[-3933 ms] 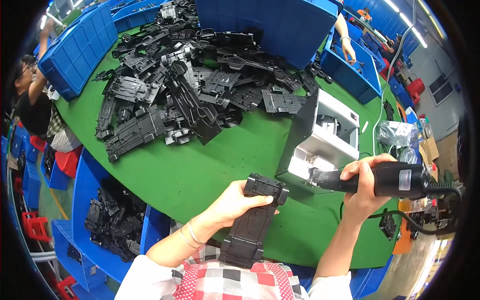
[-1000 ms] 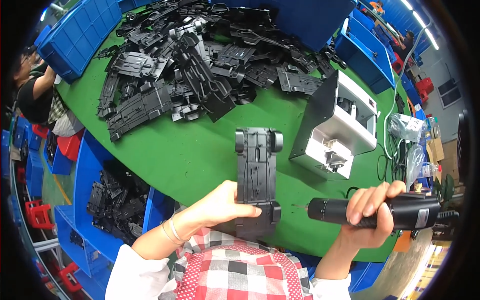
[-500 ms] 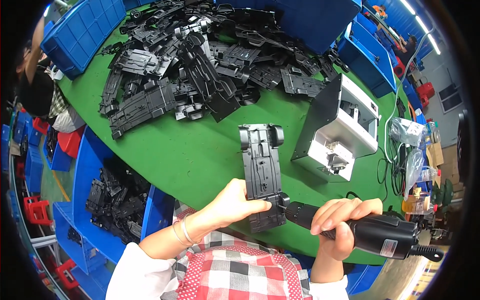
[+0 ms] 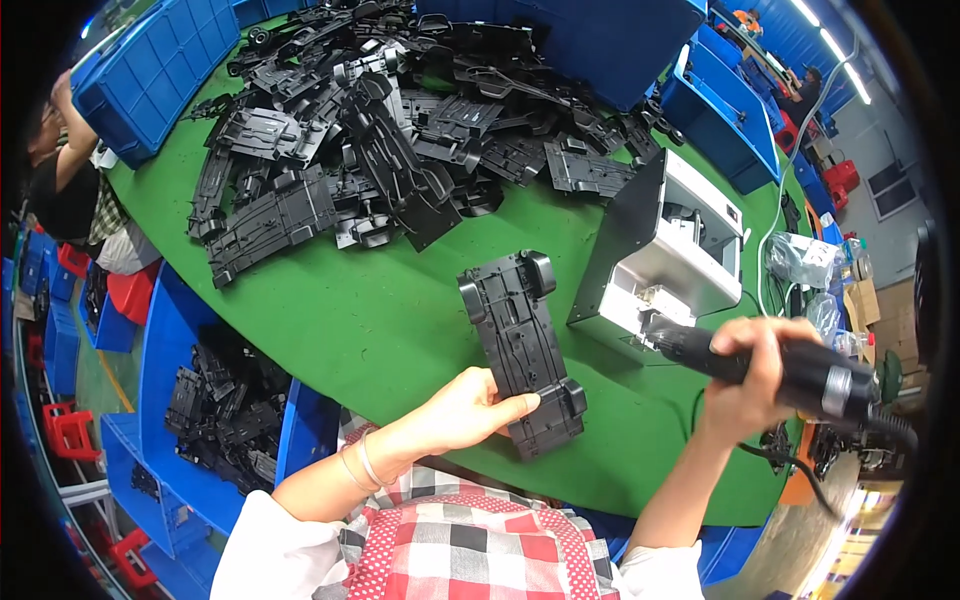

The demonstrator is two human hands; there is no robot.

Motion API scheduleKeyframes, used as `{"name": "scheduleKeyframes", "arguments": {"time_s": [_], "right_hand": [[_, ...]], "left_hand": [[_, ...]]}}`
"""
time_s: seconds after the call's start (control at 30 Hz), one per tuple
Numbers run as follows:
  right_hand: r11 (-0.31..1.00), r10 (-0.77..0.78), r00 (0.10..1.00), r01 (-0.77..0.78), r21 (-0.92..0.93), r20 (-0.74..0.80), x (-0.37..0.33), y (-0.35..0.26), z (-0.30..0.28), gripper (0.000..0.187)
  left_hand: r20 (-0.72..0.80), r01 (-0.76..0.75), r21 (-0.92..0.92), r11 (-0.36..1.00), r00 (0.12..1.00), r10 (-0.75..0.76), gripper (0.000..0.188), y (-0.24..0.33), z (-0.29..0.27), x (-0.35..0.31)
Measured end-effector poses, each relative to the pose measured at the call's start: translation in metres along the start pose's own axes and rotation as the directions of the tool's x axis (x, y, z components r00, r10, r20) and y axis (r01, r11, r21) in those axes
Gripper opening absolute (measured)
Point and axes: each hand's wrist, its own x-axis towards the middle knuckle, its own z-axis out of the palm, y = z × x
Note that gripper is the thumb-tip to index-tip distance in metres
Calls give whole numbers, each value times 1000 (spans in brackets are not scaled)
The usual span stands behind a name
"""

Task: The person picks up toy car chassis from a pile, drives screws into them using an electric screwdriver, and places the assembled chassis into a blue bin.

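Across the middle, a green table (image 4: 370, 330), loaded at eleven o'clock with a heap of black parts (image 4: 395, 150). At three o'clock, a white machine (image 4: 645, 268) with a dark side. Toward six o'clock, tilted above the table, a black plastic base (image 4: 522, 345). Toward four o'clock, an electric screwdriver (image 4: 812, 374), nose at the machine's front; cannot tell whether touching. At six o'clock, a left hand (image 4: 468, 403), clamped on the base's lower left edge. Toward four o'clock, a right hand (image 4: 750, 376), wrapped round the screwdriver. Risks twisting or dropping the base under hard pressure, being pinched near one end. Risks knocking the machine through careless swinging, or snagging the cord (image 4: 890, 425) by overreaching.
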Motion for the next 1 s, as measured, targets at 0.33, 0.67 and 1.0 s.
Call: {"name": "scheduleKeyframes", "arguments": {"time_s": [0.33, 0.67, 1.0], "right_hand": [[770, 270, 924, -376, 516, 270, -40, -24, 7, 28], [856, 164, 926, -304, 419, 339, -66, -17, 18, 25], [747, 479, 784, -600, 286, 394, -37, -31, -12, 34]], "left_hand": [[-57, -128, -143, 981, 991, 121, 29, 3, 5, 9], [-122, -110, -63, 992, 987, 101, 25, 0, 13, 12], [-115, -264, 59, 963, 956, 269, 33, -40, 36, 5]]}}
